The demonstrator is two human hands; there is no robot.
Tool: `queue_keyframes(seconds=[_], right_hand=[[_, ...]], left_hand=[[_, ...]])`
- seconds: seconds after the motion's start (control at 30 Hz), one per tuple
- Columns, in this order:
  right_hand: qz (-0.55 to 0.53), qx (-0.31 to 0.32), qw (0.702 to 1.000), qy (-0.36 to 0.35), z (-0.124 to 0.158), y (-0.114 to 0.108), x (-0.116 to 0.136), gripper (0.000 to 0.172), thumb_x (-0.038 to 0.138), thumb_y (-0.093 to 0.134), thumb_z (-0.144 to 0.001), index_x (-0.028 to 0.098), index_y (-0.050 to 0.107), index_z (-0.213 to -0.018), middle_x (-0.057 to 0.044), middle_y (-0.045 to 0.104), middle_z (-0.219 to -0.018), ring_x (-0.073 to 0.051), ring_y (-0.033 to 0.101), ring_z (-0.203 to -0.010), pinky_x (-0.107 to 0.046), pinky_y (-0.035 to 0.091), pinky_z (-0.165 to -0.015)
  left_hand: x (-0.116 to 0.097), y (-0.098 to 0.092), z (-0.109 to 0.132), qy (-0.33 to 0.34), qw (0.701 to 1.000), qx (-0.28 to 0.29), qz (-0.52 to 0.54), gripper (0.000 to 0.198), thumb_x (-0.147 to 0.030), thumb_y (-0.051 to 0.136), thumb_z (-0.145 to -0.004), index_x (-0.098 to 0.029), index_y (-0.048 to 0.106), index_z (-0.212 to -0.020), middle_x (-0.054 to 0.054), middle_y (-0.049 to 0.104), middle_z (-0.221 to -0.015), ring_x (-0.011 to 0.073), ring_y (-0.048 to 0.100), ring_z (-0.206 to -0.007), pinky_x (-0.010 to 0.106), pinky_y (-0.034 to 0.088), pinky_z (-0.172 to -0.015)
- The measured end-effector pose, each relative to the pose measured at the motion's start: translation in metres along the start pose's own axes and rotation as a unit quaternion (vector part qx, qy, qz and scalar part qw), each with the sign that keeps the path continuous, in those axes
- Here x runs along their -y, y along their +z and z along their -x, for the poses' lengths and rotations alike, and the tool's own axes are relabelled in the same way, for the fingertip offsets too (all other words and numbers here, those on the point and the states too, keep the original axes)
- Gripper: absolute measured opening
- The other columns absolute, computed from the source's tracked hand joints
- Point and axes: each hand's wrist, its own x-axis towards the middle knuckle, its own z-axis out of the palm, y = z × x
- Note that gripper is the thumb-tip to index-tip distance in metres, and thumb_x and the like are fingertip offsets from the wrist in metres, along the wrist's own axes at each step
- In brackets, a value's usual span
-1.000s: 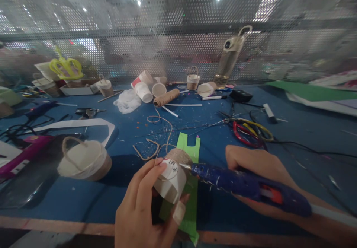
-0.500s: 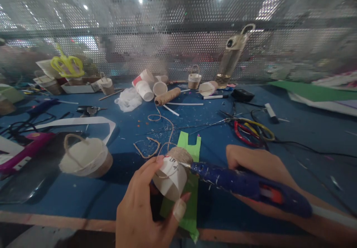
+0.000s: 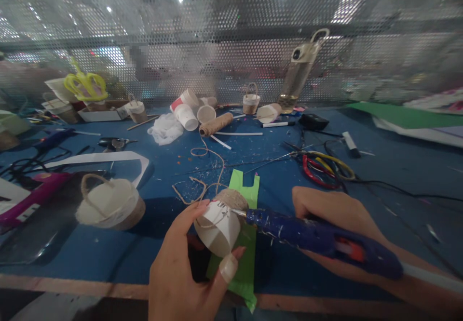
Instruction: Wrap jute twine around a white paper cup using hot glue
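My left hand (image 3: 183,273) is closed around a white paper cup (image 3: 217,227) lying on its side, its far end wound with brown twine. A loose strand of twine (image 3: 210,167) runs from the cup back to a twine spool (image 3: 216,125). My right hand (image 3: 338,215) grips a blue hot glue gun (image 3: 318,239); its metal tip touches the cup where the twine wrap ends. Under both lies a green paper strip (image 3: 246,263) on the blue table.
A finished twine-handled cup basket (image 3: 110,207) sits at the left by a white paper band (image 3: 108,158). Loose paper cups (image 3: 191,111), a water bottle (image 3: 298,77), red and yellow scissors (image 3: 325,167) and cables lie further back. A perforated metal screen (image 3: 231,46) closes the far side.
My left hand has turned the cup a little, so its open rim faces more toward me. The glue gun tip stays at the twine edge.
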Motion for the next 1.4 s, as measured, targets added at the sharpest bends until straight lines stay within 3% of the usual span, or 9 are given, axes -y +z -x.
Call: queue_keyframes(seconds=[0.27, 0.67, 0.87, 1.17, 1.4], right_hand=[[0.015, -0.001, 0.999, -0.034, 0.0026, 0.0001, -0.0054, 0.023, 0.021, 0.054, -0.085, 0.029, 0.032, -0.084, 0.011, 0.038, -0.066, -0.012, 0.032, -0.047, -0.029, 0.024, -0.051], [0.052, 0.033, 0.997, -0.056, 0.0013, -0.0071, -0.0063, 0.030, 0.017, 0.054, -0.074, 0.030, 0.030, -0.086, 0.011, 0.040, -0.065, -0.014, 0.035, -0.043, -0.028, 0.024, -0.047], [0.039, 0.033, 0.998, -0.042, 0.0024, -0.0069, -0.0056, 0.029, 0.018, 0.056, -0.075, 0.030, 0.031, -0.085, 0.011, 0.041, -0.065, -0.013, 0.034, -0.044, -0.029, 0.025, -0.048], [0.045, 0.045, 0.997, -0.043, 0.0044, -0.0080, -0.0072, 0.028, 0.020, 0.057, -0.082, 0.030, 0.031, -0.085, 0.011, 0.041, -0.067, -0.013, 0.036, -0.044, -0.029, 0.026, -0.048], [0.047, 0.046, 0.997, -0.047, 0.0040, -0.0074, -0.0081, 0.029, 0.020, 0.057, -0.078, 0.030, 0.031, -0.087, 0.011, 0.043, -0.066, -0.013, 0.036, -0.043, -0.030, 0.026, -0.049]], left_hand=[[-0.0023, -0.0001, -0.0011, -0.002, 1.000, -0.006, -0.016, 0.058, -0.066, 0.068, -0.096, -0.032, 0.057, -0.141, 0.008, 0.074, -0.136, 0.0233, 0.078, -0.088, 0.037, 0.066, -0.074], [0.0007, 0.0007, -0.0017, 0.010, 1.000, -0.017, -0.020, 0.061, -0.065, 0.069, -0.095, -0.028, 0.058, -0.142, 0.012, 0.076, -0.131, 0.0262, 0.078, -0.088, 0.042, 0.069, -0.076], [-0.0020, 0.0006, -0.0024, -0.007, 0.999, -0.021, -0.024, 0.063, -0.070, 0.068, -0.094, -0.028, 0.060, -0.140, 0.010, 0.078, -0.125, 0.0221, 0.076, -0.078, 0.039, 0.067, -0.071], [-0.0031, 0.0001, -0.0030, -0.021, 0.999, -0.019, -0.024, 0.061, -0.069, 0.068, -0.094, -0.029, 0.059, -0.139, 0.008, 0.078, -0.124, 0.0222, 0.077, -0.080, 0.038, 0.065, -0.072], [-0.0011, 0.0010, -0.0030, -0.002, 0.999, -0.026, -0.031, 0.061, -0.069, 0.066, -0.096, -0.027, 0.060, -0.138, 0.010, 0.078, -0.121, 0.0241, 0.077, -0.081, 0.039, 0.065, -0.073]])
